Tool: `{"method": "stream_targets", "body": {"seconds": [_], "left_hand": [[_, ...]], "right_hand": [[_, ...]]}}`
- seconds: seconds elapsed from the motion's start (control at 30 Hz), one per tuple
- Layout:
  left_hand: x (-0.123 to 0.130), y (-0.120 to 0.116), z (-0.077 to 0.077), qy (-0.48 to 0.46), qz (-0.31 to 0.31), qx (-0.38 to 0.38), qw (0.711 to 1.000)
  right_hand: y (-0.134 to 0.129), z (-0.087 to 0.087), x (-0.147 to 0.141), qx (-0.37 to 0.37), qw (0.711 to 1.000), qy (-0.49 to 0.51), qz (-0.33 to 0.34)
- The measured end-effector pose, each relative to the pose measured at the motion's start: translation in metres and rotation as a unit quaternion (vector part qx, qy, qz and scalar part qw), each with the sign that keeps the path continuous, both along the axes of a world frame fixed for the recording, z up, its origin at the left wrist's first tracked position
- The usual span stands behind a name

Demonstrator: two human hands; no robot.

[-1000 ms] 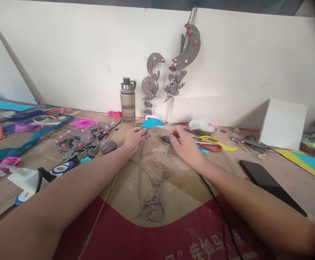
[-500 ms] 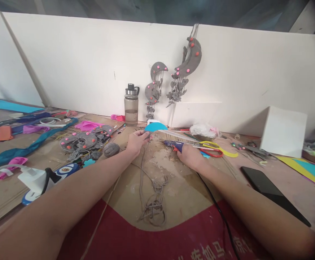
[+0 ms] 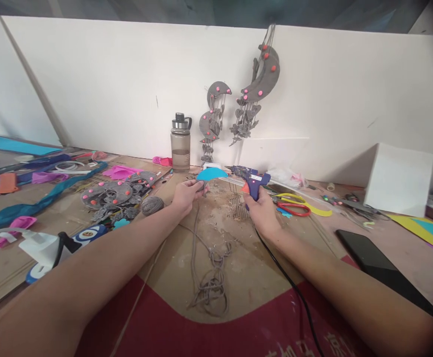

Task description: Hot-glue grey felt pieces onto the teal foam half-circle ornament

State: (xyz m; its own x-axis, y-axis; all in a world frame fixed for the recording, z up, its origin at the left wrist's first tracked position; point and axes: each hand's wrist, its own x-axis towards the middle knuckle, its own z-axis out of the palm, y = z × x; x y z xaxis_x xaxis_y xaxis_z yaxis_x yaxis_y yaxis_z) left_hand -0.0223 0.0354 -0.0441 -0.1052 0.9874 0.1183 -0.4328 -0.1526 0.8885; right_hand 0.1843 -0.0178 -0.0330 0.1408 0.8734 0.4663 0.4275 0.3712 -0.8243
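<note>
Head view: right hand (image 3: 264, 210) grips glue gun (image 3: 254, 187); left hand (image 3: 186, 196) pinches a small grey piece (image 3: 201, 187). Careless swing of the nozzle (image 3: 231, 169) toward the left fingers could burn them; the cord (image 3: 288, 277) could snag yarn (image 3: 216, 290) lying nearer the body, between both hands.

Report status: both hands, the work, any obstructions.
Left hand pinching grey piece, blue shape beside it. Right hand gripping glue gun, raised. Loose grey yarn lies nearer the body, between forearms.
</note>
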Motion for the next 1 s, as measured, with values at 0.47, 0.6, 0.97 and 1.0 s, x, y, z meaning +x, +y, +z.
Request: {"method": "stream_targets", "body": {"seconds": [0.47,0.6,0.97,1.0], "left_hand": [[0.009,-0.004,-0.002,0.064,-0.034,0.006,0.997],[0.014,-0.012,0.001,0.057,-0.045,-0.004,0.997],[0.019,-0.015,0.001,0.042,-0.066,-0.008,0.997],[0.019,-0.015,0.001,0.043,-0.065,-0.007,0.997]], "right_hand": [[-0.023,-0.004,-0.014,0.021,0.992,-0.033,0.117],[-0.022,-0.004,-0.013,0.02,0.992,-0.068,0.103],[-0.023,-0.008,-0.012,0.038,0.983,-0.165,0.078],[-0.023,-0.008,-0.012,0.036,0.981,-0.176,0.074]]}}
